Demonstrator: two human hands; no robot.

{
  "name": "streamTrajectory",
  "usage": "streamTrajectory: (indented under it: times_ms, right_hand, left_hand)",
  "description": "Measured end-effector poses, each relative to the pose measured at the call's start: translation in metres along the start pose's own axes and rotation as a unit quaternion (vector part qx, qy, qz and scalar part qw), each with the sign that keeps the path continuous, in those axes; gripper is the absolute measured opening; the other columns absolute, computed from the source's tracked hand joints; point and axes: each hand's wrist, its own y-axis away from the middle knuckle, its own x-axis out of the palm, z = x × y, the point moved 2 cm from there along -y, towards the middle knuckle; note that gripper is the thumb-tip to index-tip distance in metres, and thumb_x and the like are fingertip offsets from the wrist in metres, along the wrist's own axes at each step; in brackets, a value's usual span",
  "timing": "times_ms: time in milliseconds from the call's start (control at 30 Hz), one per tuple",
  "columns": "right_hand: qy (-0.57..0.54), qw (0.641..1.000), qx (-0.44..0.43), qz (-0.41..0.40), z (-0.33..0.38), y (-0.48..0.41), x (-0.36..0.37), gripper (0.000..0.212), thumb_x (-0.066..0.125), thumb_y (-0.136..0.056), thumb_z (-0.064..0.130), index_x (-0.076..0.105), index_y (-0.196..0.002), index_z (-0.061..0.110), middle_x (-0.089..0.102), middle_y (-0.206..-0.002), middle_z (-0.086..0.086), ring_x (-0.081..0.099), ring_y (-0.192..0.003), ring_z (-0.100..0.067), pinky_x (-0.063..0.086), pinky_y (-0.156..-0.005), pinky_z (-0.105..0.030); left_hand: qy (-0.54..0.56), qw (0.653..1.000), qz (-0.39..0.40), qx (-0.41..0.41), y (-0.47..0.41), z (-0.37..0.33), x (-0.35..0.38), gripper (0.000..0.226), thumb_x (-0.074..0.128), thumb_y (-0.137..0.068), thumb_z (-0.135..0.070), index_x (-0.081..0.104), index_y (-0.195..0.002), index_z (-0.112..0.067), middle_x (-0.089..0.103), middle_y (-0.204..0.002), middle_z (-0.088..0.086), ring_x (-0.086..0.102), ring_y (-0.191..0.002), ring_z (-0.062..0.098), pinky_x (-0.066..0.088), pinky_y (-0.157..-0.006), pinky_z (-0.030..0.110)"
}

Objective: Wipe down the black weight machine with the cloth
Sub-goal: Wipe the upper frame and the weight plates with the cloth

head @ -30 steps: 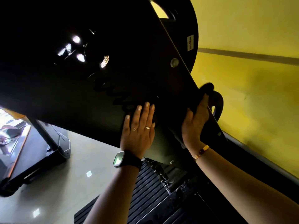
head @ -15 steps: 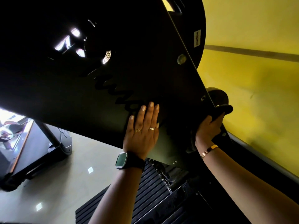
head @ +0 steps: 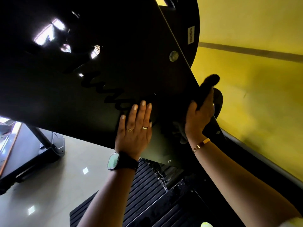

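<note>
Head view, nearest first: a watch (head: 114,161) sits on the left wrist and a bracelet (head: 201,145) on the right. Just past them, the left hand (head: 133,133) lies flat on the black weight machine (head: 98,71), fingers straight and close together. The right hand (head: 199,115) curls round a dark cloth (head: 207,90), which bunches up above its fingers and presses against the panel's right edge. Behind the machine stands a yellow wall (head: 254,79).

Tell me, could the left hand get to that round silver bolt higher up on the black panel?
Probably yes. The left hand lies flat on the panel below the bolt; only bare panel lies between them.
</note>
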Motion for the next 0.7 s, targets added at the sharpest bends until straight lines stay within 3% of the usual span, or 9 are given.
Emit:
streamTrajectory:
  times_ms: [67, 133, 167, 233, 300, 400, 467, 567, 700]
  right_hand:
    - [-0.031, 0.995, 0.090, -0.025, -0.030, -0.006, -0.007, 0.061, 0.039, -0.088, 0.020, 0.033, -0.149, 0.013, 0.050, -0.142, -0.009, 0.049, -0.125, -0.018, 0.036, -0.101, -0.014]
    - [-0.047, 0.982, 0.179, -0.024, -0.063, -0.003, -0.016, 0.057, 0.038, -0.096, 0.008, 0.027, -0.152, 0.016, 0.043, -0.146, -0.005, 0.044, -0.128, -0.015, 0.027, -0.088, 0.004]
    - [-0.049, 0.973, 0.226, -0.020, -0.079, 0.000, -0.019, 0.057, 0.036, -0.099, 0.008, 0.023, -0.153, 0.020, 0.042, -0.146, -0.003, 0.043, -0.128, -0.016, 0.028, -0.088, 0.002]
    - [-0.051, 0.946, 0.321, -0.010, -0.102, 0.009, -0.021, 0.056, 0.034, -0.103, 0.016, 0.015, -0.155, 0.027, 0.038, -0.149, -0.004, 0.042, -0.132, -0.024, 0.034, -0.102, -0.019]
    - [-0.057, 0.917, 0.395, -0.011, -0.114, 0.024, -0.018, 0.055, 0.032, -0.105, 0.023, 0.010, -0.156, 0.024, 0.027, -0.156, -0.011, 0.033, -0.139, -0.031, 0.028, -0.111, -0.035]
    - [-0.102, 0.885, 0.452, -0.037, -0.108, 0.062, -0.011, 0.054, 0.032, -0.106, 0.025, 0.012, -0.155, 0.021, 0.031, -0.154, -0.012, 0.034, -0.139, -0.031, 0.028, -0.105, -0.030]
    - [-0.081, 0.901, 0.426, -0.006, -0.087, 0.091, -0.002, 0.056, 0.037, -0.105, 0.023, 0.011, -0.155, 0.020, 0.034, -0.151, -0.011, 0.035, -0.138, -0.030, 0.027, -0.103, -0.027]
    - [-0.005, 0.958, 0.278, 0.068, -0.064, 0.133, 0.016, 0.073, 0.048, -0.098, 0.027, 0.003, -0.155, 0.018, 0.015, -0.160, -0.010, 0.021, -0.145, -0.032, 0.018, -0.118, -0.046]
    - [0.069, 0.981, 0.058, 0.170, -0.082, 0.165, 0.017, 0.079, 0.036, -0.094, 0.052, 0.003, -0.153, 0.011, 0.005, -0.159, -0.013, 0.006, -0.146, -0.025, -0.001, -0.119, -0.027]
  left_hand:
    - [-0.004, 1.000, 0.003, -0.001, 0.000, -0.001, 0.001, 0.063, 0.037, -0.099, -0.039, 0.022, -0.155, -0.014, 0.004, -0.163, 0.011, 0.004, -0.150, 0.026, 0.008, -0.119, 0.042]
    - [-0.008, 1.000, 0.005, -0.001, 0.000, -0.001, 0.001, 0.064, 0.037, -0.099, -0.040, 0.021, -0.155, -0.014, 0.003, -0.163, 0.011, 0.003, -0.150, 0.026, 0.008, -0.119, 0.043]
    - [-0.009, 1.000, 0.006, -0.001, 0.001, -0.002, 0.002, 0.064, 0.037, -0.099, -0.040, 0.020, -0.155, -0.013, 0.003, -0.163, 0.012, 0.002, -0.150, 0.027, 0.008, -0.119, 0.043]
    - [-0.010, 1.000, 0.006, -0.001, 0.001, -0.002, 0.003, 0.064, 0.036, -0.099, -0.040, 0.019, -0.155, -0.013, 0.001, -0.163, 0.012, 0.001, -0.150, 0.027, 0.008, -0.119, 0.043]
    - [-0.013, 1.000, 0.008, -0.001, 0.001, -0.001, 0.004, 0.065, 0.036, -0.099, -0.040, 0.017, -0.155, -0.012, 0.000, -0.163, 0.013, 0.000, -0.150, 0.028, 0.008, -0.119, 0.044]
    - [-0.014, 1.000, 0.013, -0.003, 0.001, -0.002, 0.004, 0.067, 0.038, -0.099, -0.041, 0.017, -0.155, -0.013, -0.001, -0.163, 0.013, -0.001, -0.150, 0.028, 0.008, -0.119, 0.044]
    - [-0.014, 1.000, 0.015, -0.002, 0.003, -0.003, 0.004, 0.066, 0.037, -0.099, -0.041, 0.018, -0.155, -0.013, -0.001, -0.163, 0.013, -0.001, -0.150, 0.028, 0.007, -0.119, 0.044]
    - [-0.010, 1.000, 0.020, -0.006, 0.002, -0.003, 0.005, 0.065, 0.036, -0.099, -0.041, 0.018, -0.155, -0.014, -0.002, -0.163, 0.012, -0.002, -0.150, 0.028, 0.005, -0.120, 0.045]
    - [-0.011, 1.000, 0.020, -0.009, 0.002, -0.003, 0.005, 0.067, 0.037, -0.098, -0.040, 0.016, -0.155, -0.013, -0.004, -0.163, 0.012, -0.004, -0.150, 0.028, 0.003, -0.120, 0.045]
